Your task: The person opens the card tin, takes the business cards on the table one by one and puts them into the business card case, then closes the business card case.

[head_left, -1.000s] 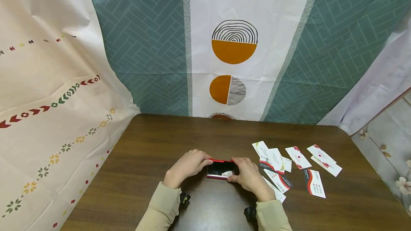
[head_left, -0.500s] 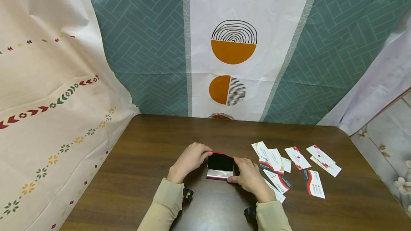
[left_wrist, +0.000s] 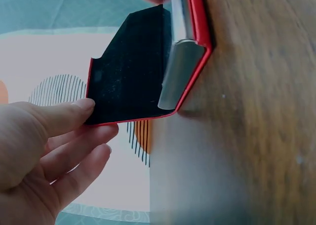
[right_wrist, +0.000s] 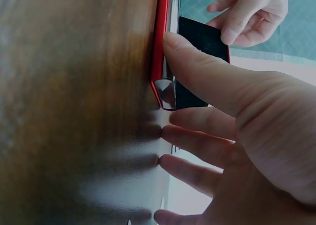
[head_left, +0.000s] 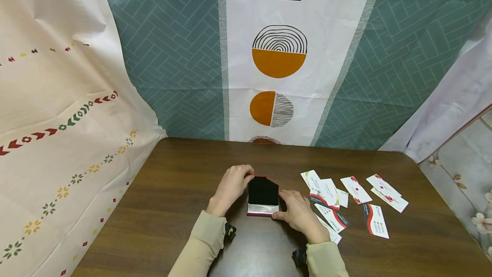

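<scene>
A business card holder (head_left: 263,191) with a red outside, black inner lid and silver metal tray lies on the table in front of me, its lid raised. My left hand (head_left: 229,188) pinches the lid's far left corner between thumb and fingertips; the left wrist view shows the black lid (left_wrist: 131,69) tilted up from the metal tray (left_wrist: 183,69). At the holder's right end, my right hand (head_left: 297,212) holds the base. In the right wrist view its thumb (right_wrist: 185,49) lies on the tray's front edge, while the other fingers spread behind, tips down at the table.
Several business cards (head_left: 328,191) overlap in a pile right of my right hand. Farther right lie a red-flowered card (head_left: 356,189), a pair of similar cards (head_left: 390,198) and a black, red and white card (head_left: 378,221). Patterned cloths hang around the brown wooden table (head_left: 184,174).
My left hand has moved up and away, swinging the lid from low over the tray to wide open. The right hand stays at the holder's right end.
</scene>
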{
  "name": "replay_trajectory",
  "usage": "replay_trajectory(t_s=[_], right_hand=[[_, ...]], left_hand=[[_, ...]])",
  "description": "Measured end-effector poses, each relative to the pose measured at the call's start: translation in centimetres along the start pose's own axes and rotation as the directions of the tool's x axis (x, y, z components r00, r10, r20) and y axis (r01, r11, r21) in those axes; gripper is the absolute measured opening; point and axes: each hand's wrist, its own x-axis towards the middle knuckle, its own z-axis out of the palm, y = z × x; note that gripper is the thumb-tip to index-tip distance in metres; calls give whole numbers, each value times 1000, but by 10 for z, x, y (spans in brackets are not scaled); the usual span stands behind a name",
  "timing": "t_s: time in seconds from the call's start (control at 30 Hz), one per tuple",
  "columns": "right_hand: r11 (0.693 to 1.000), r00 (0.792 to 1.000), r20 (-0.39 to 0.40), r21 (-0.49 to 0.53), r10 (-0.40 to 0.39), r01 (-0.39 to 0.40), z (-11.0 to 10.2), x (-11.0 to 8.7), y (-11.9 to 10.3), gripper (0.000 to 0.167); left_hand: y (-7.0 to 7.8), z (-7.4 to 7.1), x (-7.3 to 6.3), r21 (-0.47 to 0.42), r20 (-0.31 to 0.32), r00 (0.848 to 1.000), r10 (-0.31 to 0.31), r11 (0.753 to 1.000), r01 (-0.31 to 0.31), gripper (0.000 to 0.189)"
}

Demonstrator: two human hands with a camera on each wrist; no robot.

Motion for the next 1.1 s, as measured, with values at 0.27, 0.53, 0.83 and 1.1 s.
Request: replay_trajectory(t_s=[0.27,0.53,0.83,1.1], right_hand=[[1000,1000,6,-25,-11,11,0,-1,-1,64],[999,1000,6,-32,-9,9,1,0,-1,64],[999,1000,7,-35,-14,14,1,-1,-1,64],[1000,1000,10,-28,-6,6,1,-1,-1,65]], left_hand=[[-3,2,3,46,16,1000,22,999,-23,6],[-7,3,2,71,173,985,-24,997,12,30],[-8,6,-1,85,326,939,-113,992,89,54],[-7,6,-5,104,472,863,-178,984,146,71]])
